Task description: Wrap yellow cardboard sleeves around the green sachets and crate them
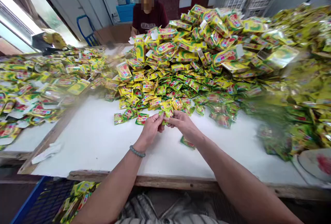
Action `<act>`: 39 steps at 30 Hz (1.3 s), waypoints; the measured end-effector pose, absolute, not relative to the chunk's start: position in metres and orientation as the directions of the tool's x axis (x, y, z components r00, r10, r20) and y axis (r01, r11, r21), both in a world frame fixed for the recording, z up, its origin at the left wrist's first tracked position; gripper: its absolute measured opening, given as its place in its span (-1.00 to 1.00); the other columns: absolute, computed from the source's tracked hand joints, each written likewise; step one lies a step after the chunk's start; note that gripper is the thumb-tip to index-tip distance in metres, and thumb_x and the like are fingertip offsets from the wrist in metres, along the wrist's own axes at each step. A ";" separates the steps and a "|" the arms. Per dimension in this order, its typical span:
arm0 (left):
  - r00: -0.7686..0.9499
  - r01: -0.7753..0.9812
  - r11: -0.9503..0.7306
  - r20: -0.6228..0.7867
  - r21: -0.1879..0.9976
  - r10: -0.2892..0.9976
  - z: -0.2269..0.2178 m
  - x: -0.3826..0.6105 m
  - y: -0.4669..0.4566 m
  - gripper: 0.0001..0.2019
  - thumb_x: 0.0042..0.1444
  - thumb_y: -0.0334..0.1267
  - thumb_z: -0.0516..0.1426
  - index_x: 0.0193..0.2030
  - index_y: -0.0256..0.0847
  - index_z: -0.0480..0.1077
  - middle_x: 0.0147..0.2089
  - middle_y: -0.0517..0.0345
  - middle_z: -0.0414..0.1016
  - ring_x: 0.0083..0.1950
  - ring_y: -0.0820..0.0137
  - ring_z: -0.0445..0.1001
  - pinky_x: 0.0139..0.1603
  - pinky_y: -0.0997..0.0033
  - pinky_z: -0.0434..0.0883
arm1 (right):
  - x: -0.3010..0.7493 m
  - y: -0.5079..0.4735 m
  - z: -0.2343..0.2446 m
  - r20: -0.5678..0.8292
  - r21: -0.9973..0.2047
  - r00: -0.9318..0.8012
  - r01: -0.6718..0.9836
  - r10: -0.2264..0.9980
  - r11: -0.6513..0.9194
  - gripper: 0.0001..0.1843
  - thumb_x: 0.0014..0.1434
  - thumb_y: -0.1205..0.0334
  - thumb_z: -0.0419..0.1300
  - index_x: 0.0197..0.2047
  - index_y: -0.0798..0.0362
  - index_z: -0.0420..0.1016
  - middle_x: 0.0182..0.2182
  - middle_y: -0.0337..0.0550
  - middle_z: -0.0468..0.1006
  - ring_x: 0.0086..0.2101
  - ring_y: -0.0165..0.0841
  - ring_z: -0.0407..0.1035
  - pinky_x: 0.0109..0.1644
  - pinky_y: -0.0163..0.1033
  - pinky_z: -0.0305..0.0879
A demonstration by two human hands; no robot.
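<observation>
My left hand (150,129) and my right hand (182,122) meet over the white table top (103,144), their fingers pinching a small green-and-yellow foil sachet (166,111) between them. A large heap of similar sachets (181,65) rises just beyond my fingertips. Two loose sachets (142,119) lie a little left of my hands, and another (187,142) sits just below my right hand. A beaded bracelet (137,151) circles my left wrist.
A co-worker in a dark maroon shirt (147,19) stands beyond the heap. More sachets (38,82) cover the table to the left and right. A wooden table edge (165,181) runs in front of me, above a blue crate (43,200) holding sachets.
</observation>
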State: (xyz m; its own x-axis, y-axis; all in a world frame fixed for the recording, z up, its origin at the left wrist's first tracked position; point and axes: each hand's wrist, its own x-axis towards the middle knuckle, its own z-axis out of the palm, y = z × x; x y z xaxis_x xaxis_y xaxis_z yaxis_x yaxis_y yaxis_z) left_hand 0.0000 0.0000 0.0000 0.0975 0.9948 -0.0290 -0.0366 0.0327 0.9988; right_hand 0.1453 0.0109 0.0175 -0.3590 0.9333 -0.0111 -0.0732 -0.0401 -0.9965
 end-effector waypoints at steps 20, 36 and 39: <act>-0.074 -0.029 -0.111 0.108 0.993 0.991 -0.006 -0.009 0.007 -0.67 -0.10 -0.05 0.32 -0.53 -0.27 0.37 -0.55 0.22 0.35 -0.49 0.52 0.23 -0.44 0.49 0.21 | 0.154 0.009 0.022 0.118 -0.808 -0.349 0.510 0.930 0.294 -0.76 0.18 0.10 0.10 -0.29 0.11 0.44 -0.55 -0.26 0.34 -0.52 -0.43 0.14 -0.40 -0.27 0.00; 0.021 -0.311 0.019 -0.013 0.950 1.000 0.000 -0.009 0.007 -0.64 -0.32 -0.10 0.45 -0.53 -0.29 0.44 -0.53 0.20 0.42 -0.48 0.53 0.30 -0.41 0.48 0.25 | 0.159 0.017 0.016 0.000 -0.998 -0.396 -0.062 0.918 -0.027 -0.69 0.02 -0.01 0.29 -0.35 0.08 0.43 -0.46 -0.19 0.43 -0.43 -0.37 0.25 -0.28 -0.23 0.16; 0.030 -0.292 -0.020 0.030 0.956 0.999 0.001 -0.010 0.006 -0.69 -0.25 -0.13 0.42 -0.53 -0.28 0.44 -0.51 0.20 0.42 -0.44 0.51 0.32 -0.36 0.47 0.27 | 0.162 0.019 0.019 -0.054 -0.977 -0.446 -0.162 0.893 -0.140 -0.60 -0.06 -0.08 0.34 -0.43 0.09 0.38 -0.48 -0.22 0.38 -0.45 -0.42 0.21 -0.30 -0.26 0.13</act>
State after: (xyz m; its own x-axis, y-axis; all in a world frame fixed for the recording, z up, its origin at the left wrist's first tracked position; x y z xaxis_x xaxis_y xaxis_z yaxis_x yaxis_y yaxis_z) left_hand -0.0104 0.0062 0.0013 0.0302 0.9991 0.0301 -0.2918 -0.0200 0.9563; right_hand 0.1620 0.0194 0.0195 -0.4464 0.8932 -0.0543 -0.1621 -0.1404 -0.9767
